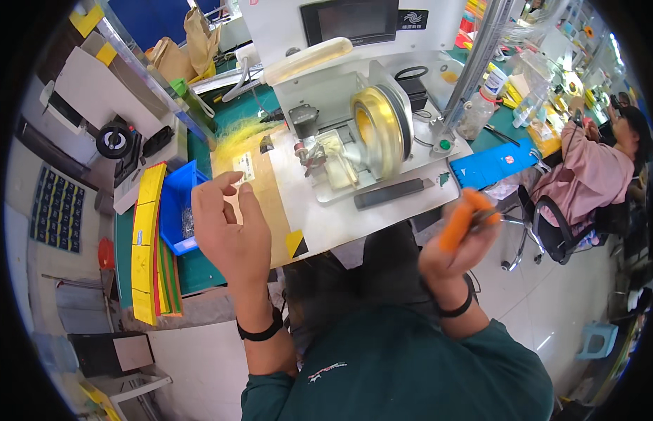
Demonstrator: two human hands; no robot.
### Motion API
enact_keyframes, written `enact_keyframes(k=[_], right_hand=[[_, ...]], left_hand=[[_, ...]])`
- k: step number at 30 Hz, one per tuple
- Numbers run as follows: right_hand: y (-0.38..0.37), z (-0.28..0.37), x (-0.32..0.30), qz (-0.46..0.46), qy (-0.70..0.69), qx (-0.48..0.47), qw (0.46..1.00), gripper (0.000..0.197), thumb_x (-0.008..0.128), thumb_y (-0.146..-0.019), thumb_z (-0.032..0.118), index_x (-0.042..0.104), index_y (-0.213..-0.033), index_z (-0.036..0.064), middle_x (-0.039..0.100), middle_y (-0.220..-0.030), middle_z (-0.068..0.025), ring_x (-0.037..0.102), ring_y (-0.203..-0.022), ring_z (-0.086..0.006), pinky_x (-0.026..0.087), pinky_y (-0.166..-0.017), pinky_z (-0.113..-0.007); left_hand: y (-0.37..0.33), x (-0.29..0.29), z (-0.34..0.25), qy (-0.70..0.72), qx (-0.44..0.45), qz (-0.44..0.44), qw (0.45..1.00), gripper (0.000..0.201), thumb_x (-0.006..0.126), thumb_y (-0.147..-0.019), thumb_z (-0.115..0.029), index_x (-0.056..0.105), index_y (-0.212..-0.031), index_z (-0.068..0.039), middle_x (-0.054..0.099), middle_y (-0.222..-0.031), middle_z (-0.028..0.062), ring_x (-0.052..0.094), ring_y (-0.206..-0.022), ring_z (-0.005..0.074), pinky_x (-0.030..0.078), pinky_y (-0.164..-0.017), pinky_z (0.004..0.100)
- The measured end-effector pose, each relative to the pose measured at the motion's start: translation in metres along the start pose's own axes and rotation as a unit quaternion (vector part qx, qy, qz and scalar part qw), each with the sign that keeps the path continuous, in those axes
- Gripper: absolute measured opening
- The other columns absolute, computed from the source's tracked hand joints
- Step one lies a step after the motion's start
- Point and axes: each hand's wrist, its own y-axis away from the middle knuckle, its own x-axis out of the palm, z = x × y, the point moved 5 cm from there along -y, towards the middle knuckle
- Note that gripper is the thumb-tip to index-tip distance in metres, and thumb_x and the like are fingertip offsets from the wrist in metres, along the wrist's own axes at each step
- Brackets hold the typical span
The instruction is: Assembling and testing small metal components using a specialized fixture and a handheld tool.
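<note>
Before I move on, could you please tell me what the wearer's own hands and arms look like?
The left hand and the right hand, slightly blurred, are both ungloved. Each wrist wears a dark band: the left band looks wider than the right band. The forearms are bare below the dark green left sleeve and matching right sleeve.

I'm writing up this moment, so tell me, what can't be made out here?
Orange tool: head view, exact kind lost to motion blur and the right hand around it.
Small grey bits in the blue bin: head view, too small to tell apart.
White panel: head view, top cut off by the upper edge.
</note>
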Motion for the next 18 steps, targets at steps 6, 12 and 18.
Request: enact_keyframes(k=[6,12,18], right_hand=[[0.036,0.025,0.065,0.437,-0.261,0.484,0.712,0.019,0.05,-0.112,0.014,0.061,-0.123,0.002,0.053,-0.091,-0.0006,0.047,-0.082,-0.0105,0.041,-0.075,-0.027],[0.046,0.025,0.074,0.484,-0.197,0.397,0.755,0.029,0.045,-0.115,0.026,0.062,-0.112,0.0023,0.043,-0.078,0.005,0.036,-0.07,-0.0065,0.032,-0.065,-0.025],[0.049,0.018,0.074,0.48,-0.175,0.403,0.759,0.031,0.044,-0.114,0.028,0.063,-0.111,0.003,0.044,-0.076,0.0046,0.037,-0.069,-0.0067,0.032,-0.064,-0.025]], left_hand=[[-0.025,0.04,-0.015,0.097,0.041,0.115,0.988,0.015,0.076,-0.09,-0.006,0.077,-0.105,-0.005,0.059,-0.087,0.003,0.043,-0.067,0.0103,0.037,-0.061,0.0273],[-0.035,0.083,0.008,0.146,0.002,0.247,0.958,0.011,0.076,-0.085,-0.011,0.077,-0.094,-0.005,0.067,-0.086,0.01,0.065,-0.079,0.0238,0.05,-0.073,0.0369],[-0.038,0.089,0.006,0.116,0.034,0.261,0.958,0.009,0.074,-0.091,-0.005,0.076,-0.096,0.003,0.07,-0.082,0.0058,0.065,-0.074,0.0117,0.05,-0.067,0.0285]])
